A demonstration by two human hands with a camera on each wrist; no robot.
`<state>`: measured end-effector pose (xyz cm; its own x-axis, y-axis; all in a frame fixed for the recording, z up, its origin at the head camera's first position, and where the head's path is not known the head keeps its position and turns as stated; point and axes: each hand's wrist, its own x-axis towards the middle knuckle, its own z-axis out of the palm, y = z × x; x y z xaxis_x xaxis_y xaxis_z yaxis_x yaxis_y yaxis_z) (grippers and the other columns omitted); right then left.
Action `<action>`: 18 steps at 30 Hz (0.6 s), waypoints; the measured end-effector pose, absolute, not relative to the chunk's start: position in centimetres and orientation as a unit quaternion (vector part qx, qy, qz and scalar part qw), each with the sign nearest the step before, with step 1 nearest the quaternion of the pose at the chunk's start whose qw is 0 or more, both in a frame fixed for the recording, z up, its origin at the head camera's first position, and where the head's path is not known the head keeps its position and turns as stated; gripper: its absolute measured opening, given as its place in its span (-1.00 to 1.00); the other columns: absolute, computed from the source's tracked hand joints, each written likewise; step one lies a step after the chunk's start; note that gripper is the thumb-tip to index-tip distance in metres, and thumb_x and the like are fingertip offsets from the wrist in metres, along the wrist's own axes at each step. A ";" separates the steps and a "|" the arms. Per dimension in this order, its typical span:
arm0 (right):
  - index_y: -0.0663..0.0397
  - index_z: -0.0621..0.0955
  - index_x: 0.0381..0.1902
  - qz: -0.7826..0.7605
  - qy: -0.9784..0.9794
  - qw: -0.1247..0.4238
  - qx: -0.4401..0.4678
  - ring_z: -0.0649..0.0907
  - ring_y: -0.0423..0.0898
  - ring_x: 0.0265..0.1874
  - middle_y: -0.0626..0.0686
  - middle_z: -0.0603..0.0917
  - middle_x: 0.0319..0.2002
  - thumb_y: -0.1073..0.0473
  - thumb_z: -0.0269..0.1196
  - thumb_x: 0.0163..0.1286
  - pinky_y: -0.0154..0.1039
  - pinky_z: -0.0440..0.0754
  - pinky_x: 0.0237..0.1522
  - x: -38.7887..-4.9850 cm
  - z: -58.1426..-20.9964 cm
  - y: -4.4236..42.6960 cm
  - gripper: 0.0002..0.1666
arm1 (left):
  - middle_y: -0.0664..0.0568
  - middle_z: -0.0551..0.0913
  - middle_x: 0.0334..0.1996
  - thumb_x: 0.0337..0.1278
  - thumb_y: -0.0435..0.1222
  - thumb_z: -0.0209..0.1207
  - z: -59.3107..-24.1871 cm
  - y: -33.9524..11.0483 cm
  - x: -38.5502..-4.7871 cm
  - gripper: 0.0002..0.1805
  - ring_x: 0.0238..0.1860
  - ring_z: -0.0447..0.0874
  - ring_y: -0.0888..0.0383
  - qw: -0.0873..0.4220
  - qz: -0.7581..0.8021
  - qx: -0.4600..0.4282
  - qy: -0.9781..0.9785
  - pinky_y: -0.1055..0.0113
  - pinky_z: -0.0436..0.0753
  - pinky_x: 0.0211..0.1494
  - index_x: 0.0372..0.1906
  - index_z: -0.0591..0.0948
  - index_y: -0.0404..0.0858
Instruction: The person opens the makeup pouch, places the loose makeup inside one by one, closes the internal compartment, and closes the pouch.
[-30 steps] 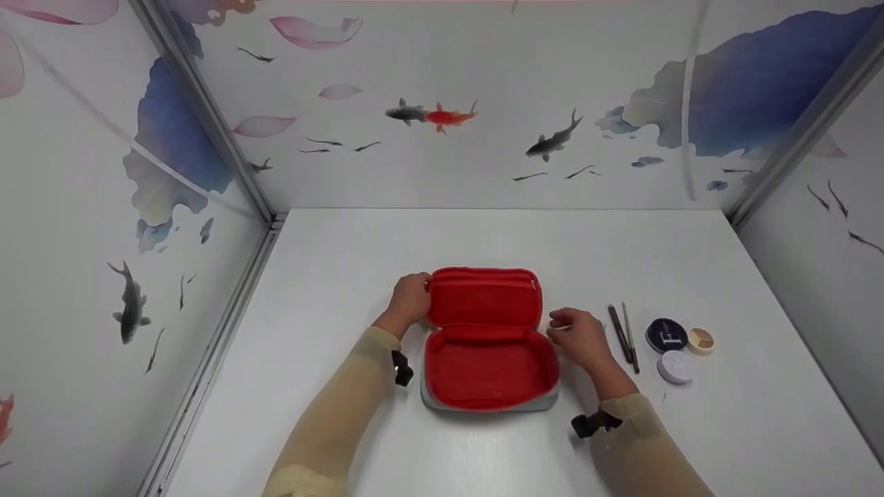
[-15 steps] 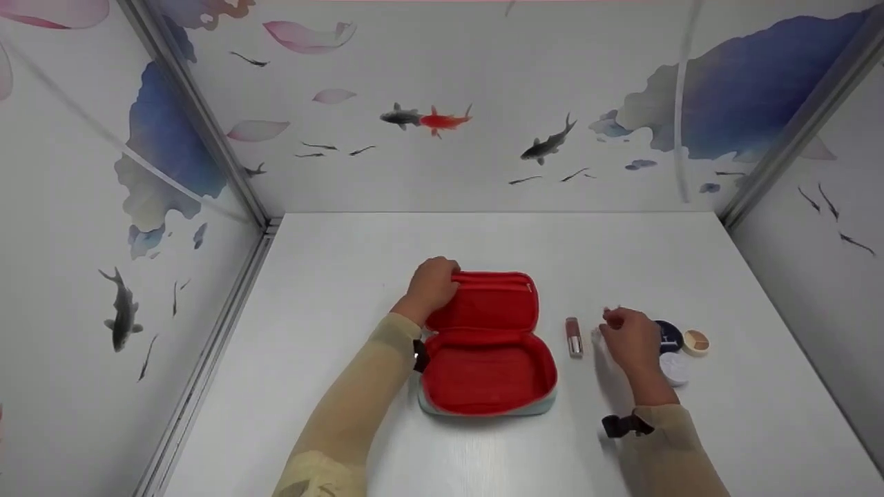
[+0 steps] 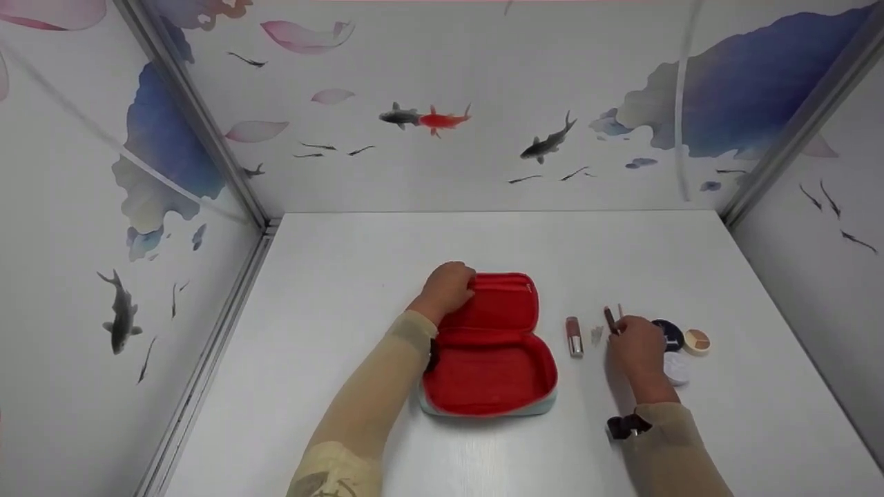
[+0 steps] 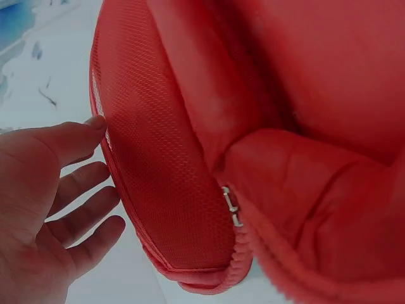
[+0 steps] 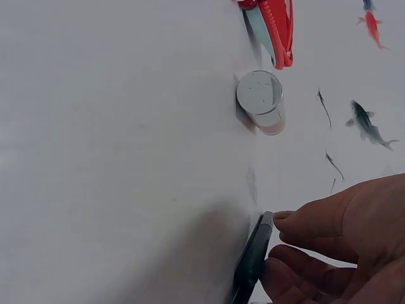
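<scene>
left hand [image 3: 447, 288] on an open red-lined zip case [image 3: 489, 379], right hand [image 3: 638, 351] at a dark pencil [image 3: 610, 319]
case lies on white table [image 3: 324, 290]; left fingers spread, thumb touching the lid [image 4: 158, 171]; right fingers bend beside the pencil, whether pinching it i cannot tell; lip gloss tube [image 3: 574, 337] between case and pencil.

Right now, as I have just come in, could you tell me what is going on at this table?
A person's left hand touches the edge of the lid of an open, red-lined case. The right hand is at a dark pencil; whether it grips it is unclear. A lip-colour tube is between the case and that hand. To the hand's right are a dark round container, a white one and a small palette.
</scene>
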<state>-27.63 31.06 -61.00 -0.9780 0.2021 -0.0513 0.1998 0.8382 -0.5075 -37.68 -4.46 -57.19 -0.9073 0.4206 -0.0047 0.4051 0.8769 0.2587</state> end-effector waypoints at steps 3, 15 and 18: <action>0.44 0.71 0.02 0.266 -0.957 -0.012 -0.111 0.71 0.35 -0.04 0.42 0.76 -0.06 0.35 0.23 0.42 0.26 0.61 0.04 -27.8 -61.1 31.1 -0.70 | -0.07 0.79 -0.06 0.45 -0.26 0.29 -57.5 -4.2 -37.9 -0.80 0.09 0.72 0.01 0.046 0.125 0.205 0.970 0.15 0.65 0.30 0.03 0.76 -0.25; 0.36 0.75 -0.18 0.241 -0.968 -0.009 -0.072 0.72 0.27 -0.23 0.33 0.78 -0.25 0.38 0.26 0.31 0.20 0.65 -0.12 -28.0 -61.1 31.0 -0.81 | -0.11 0.76 -0.05 0.49 -0.36 0.16 -58.1 -3.4 -38.3 -0.81 0.07 0.72 -0.02 0.069 0.096 0.207 0.971 0.13 0.69 0.22 -0.03 0.76 -0.26; 0.38 0.73 -0.16 0.233 -0.969 -0.032 -0.075 0.71 0.24 -0.27 0.32 0.77 -0.27 0.38 0.29 0.26 0.18 0.67 -0.16 -28.1 -60.5 31.1 -0.78 | -0.11 0.76 -0.07 0.50 -0.36 0.15 -58.2 -3.3 -38.2 -0.80 0.05 0.73 -0.01 0.067 0.088 0.209 0.972 0.14 0.72 0.18 -0.03 0.76 -0.25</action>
